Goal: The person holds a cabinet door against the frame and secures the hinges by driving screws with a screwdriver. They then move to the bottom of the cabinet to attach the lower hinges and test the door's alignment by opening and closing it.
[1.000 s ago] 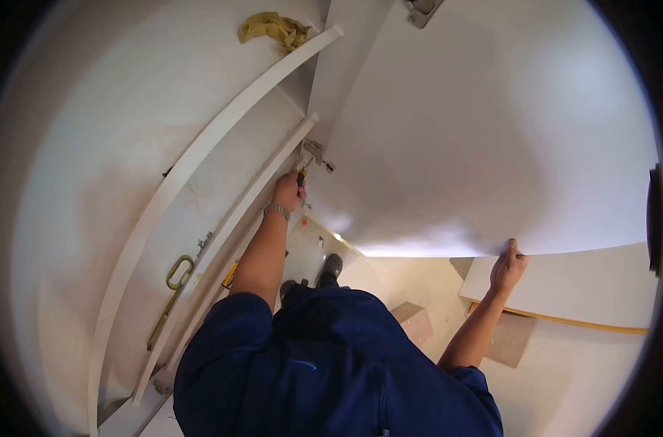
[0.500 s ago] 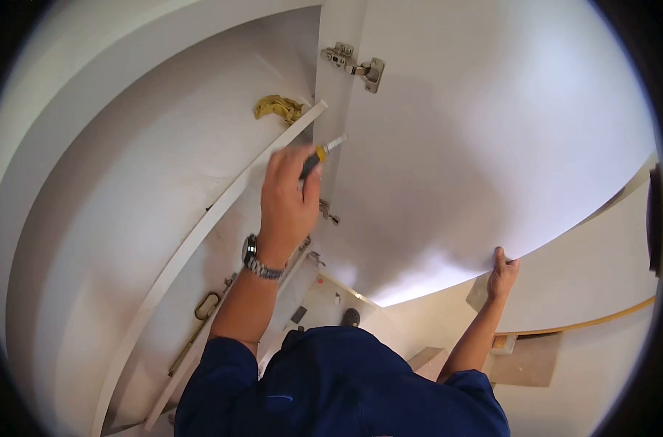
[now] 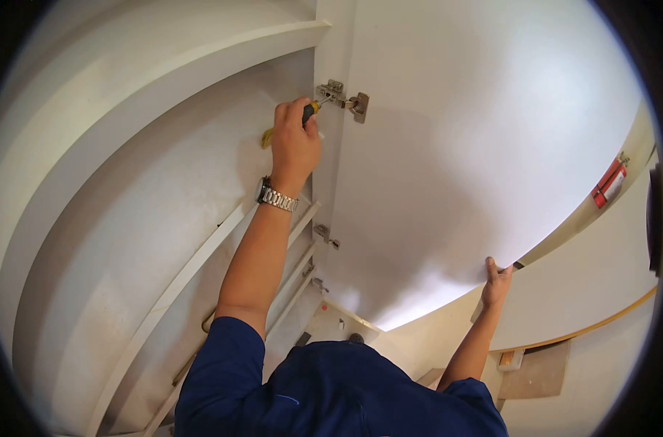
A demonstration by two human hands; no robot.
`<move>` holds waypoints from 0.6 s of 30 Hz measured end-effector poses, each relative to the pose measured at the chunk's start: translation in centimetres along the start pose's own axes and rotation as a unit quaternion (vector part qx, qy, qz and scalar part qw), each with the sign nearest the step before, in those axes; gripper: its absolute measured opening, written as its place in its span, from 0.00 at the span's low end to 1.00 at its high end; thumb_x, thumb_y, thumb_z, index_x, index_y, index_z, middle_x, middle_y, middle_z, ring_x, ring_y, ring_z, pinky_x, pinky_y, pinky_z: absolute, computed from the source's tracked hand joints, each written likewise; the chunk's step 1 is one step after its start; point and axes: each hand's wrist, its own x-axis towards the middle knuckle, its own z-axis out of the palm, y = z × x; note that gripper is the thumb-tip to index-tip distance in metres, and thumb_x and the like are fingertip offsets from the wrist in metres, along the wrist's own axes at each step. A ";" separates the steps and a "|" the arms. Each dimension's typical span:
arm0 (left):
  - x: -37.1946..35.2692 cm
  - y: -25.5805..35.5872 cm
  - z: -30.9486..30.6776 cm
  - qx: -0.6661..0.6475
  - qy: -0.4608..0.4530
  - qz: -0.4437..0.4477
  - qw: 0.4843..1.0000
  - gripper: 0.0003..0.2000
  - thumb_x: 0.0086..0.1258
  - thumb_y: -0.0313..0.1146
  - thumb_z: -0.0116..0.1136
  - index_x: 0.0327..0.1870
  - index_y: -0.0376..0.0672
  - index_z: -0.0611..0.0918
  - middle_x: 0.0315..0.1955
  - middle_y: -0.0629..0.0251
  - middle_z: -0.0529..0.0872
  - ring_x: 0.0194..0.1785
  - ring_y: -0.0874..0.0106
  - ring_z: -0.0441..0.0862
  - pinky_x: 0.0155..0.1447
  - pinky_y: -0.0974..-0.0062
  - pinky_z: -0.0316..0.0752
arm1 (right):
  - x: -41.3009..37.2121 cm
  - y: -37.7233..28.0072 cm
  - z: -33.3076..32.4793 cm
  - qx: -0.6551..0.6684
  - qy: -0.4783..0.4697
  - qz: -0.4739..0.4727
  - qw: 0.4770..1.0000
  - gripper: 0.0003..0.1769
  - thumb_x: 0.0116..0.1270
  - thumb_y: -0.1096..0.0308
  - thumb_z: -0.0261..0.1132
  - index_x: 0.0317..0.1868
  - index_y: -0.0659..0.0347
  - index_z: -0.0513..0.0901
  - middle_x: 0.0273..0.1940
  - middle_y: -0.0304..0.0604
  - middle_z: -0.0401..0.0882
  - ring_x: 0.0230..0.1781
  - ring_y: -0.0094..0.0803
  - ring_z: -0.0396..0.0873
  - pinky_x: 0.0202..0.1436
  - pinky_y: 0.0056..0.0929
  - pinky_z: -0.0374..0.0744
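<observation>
My left hand [image 3: 295,151] is wrapped round a screwdriver [image 3: 309,112] with a black and yellow handle. The screwdriver's tip is right at the upper metal hinge [image 3: 358,108], on the part fixed to the cabinet's side panel. That hinge joins the panel to a large white cabinet door [image 3: 426,167], which stands swung out. Down at the door's free edge, my right hand [image 3: 496,288] grips it, thumb on the inner face and fingers behind the edge.
Curved white shelves [image 3: 173,288] fill the cabinet on the left. A yellow cloth [image 3: 266,138] shows behind my left hand. Lower hinges [image 3: 324,234] sit further down the panel. Beyond the door are a red fire extinguisher [image 3: 610,180] and a curved white surface [image 3: 565,302].
My left hand has raised the screwdriver from beside the side panel to the upper hinge. The view has shifted upward, bringing the fire extinguisher into sight. My right hand still holds the door edge.
</observation>
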 end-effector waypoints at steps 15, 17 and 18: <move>0.8 1.2 -0.7 0.122 -0.093 0.077 0.985 0.10 0.62 0.24 0.53 0.45 0.39 0.76 0.39 0.53 0.76 0.44 0.52 0.76 0.48 0.58 0.72 | 0.1 0.6 -0.5 0.017 -0.002 0.018 1.000 0.31 0.61 0.64 0.69 0.61 0.66 0.66 0.51 0.45 0.76 0.50 0.33 0.74 0.57 0.30 0.70; 2.0 1.6 -1.5 0.162 -0.137 0.134 0.968 0.09 0.62 0.24 0.53 0.43 0.39 0.76 0.39 0.54 0.76 0.45 0.53 0.76 0.49 0.58 0.71 | -0.1 0.4 -0.3 0.015 0.001 0.009 1.000 0.31 0.61 0.64 0.69 0.61 0.67 0.66 0.52 0.46 0.75 0.50 0.33 0.73 0.57 0.30 0.70; 2.3 1.7 -1.6 0.183 -0.159 0.163 0.957 0.08 0.62 0.24 0.53 0.42 0.38 0.76 0.38 0.54 0.77 0.45 0.53 0.75 0.49 0.57 0.71 | -0.1 0.3 -0.3 0.015 0.002 0.004 1.000 0.31 0.61 0.64 0.69 0.61 0.67 0.66 0.52 0.46 0.75 0.50 0.33 0.73 0.57 0.31 0.70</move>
